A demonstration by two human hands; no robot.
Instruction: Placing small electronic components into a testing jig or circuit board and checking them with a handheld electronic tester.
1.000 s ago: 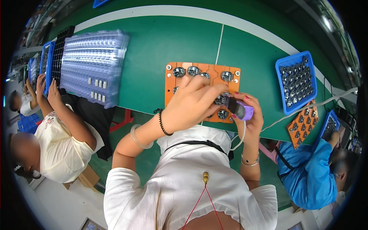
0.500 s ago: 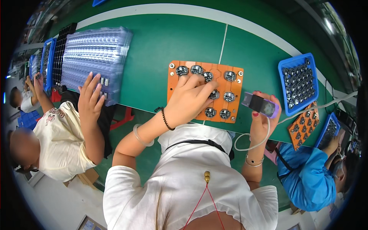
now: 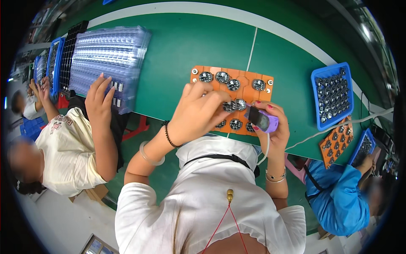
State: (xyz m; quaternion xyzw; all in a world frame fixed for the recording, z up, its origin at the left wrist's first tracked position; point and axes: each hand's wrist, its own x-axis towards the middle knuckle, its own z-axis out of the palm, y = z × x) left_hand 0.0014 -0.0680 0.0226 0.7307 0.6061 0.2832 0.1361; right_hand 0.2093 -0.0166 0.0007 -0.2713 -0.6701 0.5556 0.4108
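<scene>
An orange holder tray [image 3: 245, 87] lies before me with several round black-and-silver circuit boards in its pockets. Over it, my left hand [image 3: 195, 111] pinches one small round circuit board [image 3: 229, 106], raised at the fingertips. My right hand [image 3: 278, 129] grips a purple-and-black handheld device [image 3: 265, 121] with a white cable. Its dark end points at the tray's right half, close beside another round board [image 3: 240, 104]; whether they touch I cannot tell. My left hand and the device hide part of the tray.
To the right stand a blue bin [image 3: 314, 99] of round parts and a second orange tray [image 3: 326, 149], near a person in blue [image 3: 338, 199]. A white cable [image 3: 311, 139] crosses the table. At left, another person's hand [image 3: 98, 101] rests by stacked clear plastic trays [image 3: 112, 53].
My left hand has drawn back slightly to the left, now with a round board at its fingertips. My right hand has brought the purple device leftward over the orange tray.
</scene>
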